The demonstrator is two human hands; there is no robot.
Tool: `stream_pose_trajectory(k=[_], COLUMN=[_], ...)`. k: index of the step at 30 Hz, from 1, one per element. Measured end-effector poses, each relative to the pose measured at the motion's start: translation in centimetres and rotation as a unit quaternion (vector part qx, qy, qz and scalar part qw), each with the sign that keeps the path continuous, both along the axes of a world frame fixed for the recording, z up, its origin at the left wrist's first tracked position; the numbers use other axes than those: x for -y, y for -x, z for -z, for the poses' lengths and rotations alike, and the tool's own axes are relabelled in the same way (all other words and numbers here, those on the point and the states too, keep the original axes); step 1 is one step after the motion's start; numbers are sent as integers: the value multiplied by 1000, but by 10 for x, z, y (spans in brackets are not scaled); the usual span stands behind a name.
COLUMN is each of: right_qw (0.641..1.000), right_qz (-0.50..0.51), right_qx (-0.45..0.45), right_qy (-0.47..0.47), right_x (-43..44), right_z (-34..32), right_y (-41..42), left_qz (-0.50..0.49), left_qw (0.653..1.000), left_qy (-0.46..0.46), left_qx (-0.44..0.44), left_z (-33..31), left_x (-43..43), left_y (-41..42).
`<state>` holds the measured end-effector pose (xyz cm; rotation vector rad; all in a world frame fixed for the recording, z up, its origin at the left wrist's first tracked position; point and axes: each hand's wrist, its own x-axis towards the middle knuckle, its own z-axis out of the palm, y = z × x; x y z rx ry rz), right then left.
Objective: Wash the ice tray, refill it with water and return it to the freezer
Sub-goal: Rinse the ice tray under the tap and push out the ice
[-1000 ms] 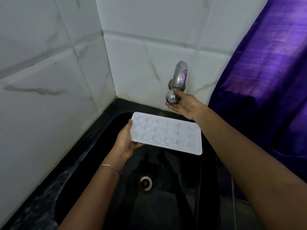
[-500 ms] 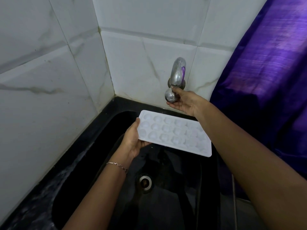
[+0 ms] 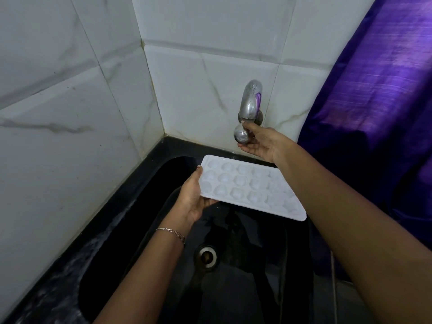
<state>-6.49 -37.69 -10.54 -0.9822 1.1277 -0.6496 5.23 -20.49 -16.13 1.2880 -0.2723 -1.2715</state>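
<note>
Holding the tray (image 3: 247, 185) by its left short end, the left hand (image 3: 194, 197) has its thumb over the rim and its fingers curled underneath. Tray is white, cups face up, roughly level, hanging over the black sink (image 3: 145, 230) with its far edge under the tap (image 3: 250, 108).

Right hand (image 3: 261, 142) is at the tap: fingers partly curled around the round knob at the bottom of the chrome spout, thumb tip up against the spout, palm facing up. How tight that grip is, cannot tell. No water stream visible.

Right forearm crosses over the tray's right end and hides its far right corner.

Around it:
- Drain (image 3: 207, 256) sits in the basin floor, below the tray and between the two forearms.
- White marble-look tiles (image 3: 70, 113) form the corner behind and left of the sink.
- Purple curtain (image 3: 378, 90) hangs on the right, just beside the tap and right arm.
- Thin bracelet (image 3: 171, 232) on the left wrist.
- Counter strip left of the basin looks wet.
</note>
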Motion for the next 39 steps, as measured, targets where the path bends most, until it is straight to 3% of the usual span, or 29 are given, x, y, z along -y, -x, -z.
stream_pose_trajectory(k=[39], right_qw=[998], right_qz=[35], right_qx=[-58], right_qy=[19], right_x=[1], right_z=[-2], right_y=[-10], left_qz=[-4], left_qw=[1000], left_qy=[28], left_qx=[-9], left_z=[-6], left_x=[4], left_y=[3])
